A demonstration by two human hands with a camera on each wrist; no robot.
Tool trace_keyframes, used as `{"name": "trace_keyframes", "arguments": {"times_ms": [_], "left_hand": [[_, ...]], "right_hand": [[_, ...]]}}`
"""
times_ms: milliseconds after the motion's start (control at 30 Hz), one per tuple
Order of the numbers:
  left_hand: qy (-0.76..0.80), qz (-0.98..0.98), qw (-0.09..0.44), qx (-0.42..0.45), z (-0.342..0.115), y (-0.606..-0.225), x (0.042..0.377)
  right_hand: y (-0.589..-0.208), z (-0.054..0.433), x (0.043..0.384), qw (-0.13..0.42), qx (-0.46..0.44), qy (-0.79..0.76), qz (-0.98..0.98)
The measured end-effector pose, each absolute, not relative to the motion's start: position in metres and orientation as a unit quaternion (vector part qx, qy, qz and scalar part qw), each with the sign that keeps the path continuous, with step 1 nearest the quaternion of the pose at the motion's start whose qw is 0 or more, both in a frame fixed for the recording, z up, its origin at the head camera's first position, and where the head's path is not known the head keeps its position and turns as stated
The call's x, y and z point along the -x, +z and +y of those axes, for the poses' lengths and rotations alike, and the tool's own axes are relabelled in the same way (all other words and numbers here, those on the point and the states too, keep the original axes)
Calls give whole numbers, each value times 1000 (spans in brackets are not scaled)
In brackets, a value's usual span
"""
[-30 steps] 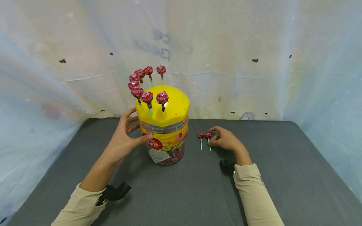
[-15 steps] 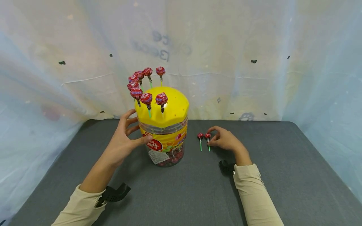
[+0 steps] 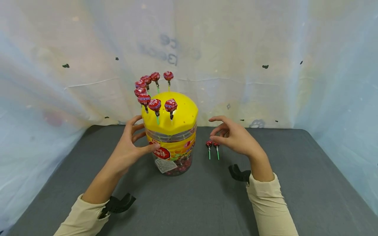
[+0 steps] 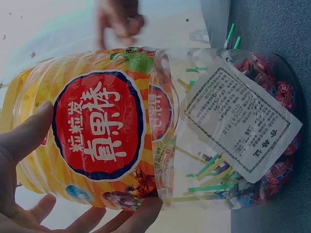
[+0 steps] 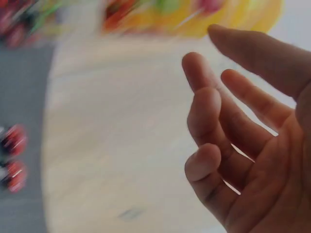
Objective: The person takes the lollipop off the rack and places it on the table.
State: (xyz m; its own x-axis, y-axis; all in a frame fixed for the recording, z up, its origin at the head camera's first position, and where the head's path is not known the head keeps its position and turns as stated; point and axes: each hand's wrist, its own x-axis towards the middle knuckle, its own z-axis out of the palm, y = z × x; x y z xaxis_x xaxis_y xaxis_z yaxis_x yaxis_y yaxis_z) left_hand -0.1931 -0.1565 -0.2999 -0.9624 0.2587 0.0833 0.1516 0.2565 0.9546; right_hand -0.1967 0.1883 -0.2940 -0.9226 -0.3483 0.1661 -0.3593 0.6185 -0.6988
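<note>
Behind everything hangs a pale curtain (image 3: 224, 42), and in front of it your grey bench (image 3: 189, 203) runs up to its far edge. On it, left of the middle and nearer that far edge, stands the clear jar (image 3: 174, 151), capped by a yellow lid (image 3: 185, 111). Your left hand (image 3: 127, 144) grips the jar, thumb on the front label, fingers around its left side. Your right hand (image 3: 237, 137) holds nothing; its fingers are loosely bent in the air. That is what has just changed: half a second ago its fingers were at the right one of the two loose lollipops (image 3: 209, 144), and now it has risen clear. Both lie side by side on the bench, right of the jar, sticks towards the near edge. I'd judge that the pair has been let go, leaving only the jar in your grasp. A paper slip (image 4: 243, 121) sits low on the jar. Eight upright lollipops (image 3: 144, 99) stand in an arc along the lid's left side.
</note>
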Motion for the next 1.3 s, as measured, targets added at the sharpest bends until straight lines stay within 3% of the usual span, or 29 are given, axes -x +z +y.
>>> {"name": "trace_keyframes", "arguments": {"times_ms": [367, 933, 1300], "left_hand": [[604, 773, 12, -193, -158, -299, 201], [633, 745, 34, -209, -157, -295, 200], [633, 749, 35, -191, -159, -290, 194]], "right_hand": [[-247, 159, 152, 89, -272, 363, -887], [-237, 149, 138, 62, -278, 368, -885], [-244, 141, 150, 85, -243, 386, -886]]}}
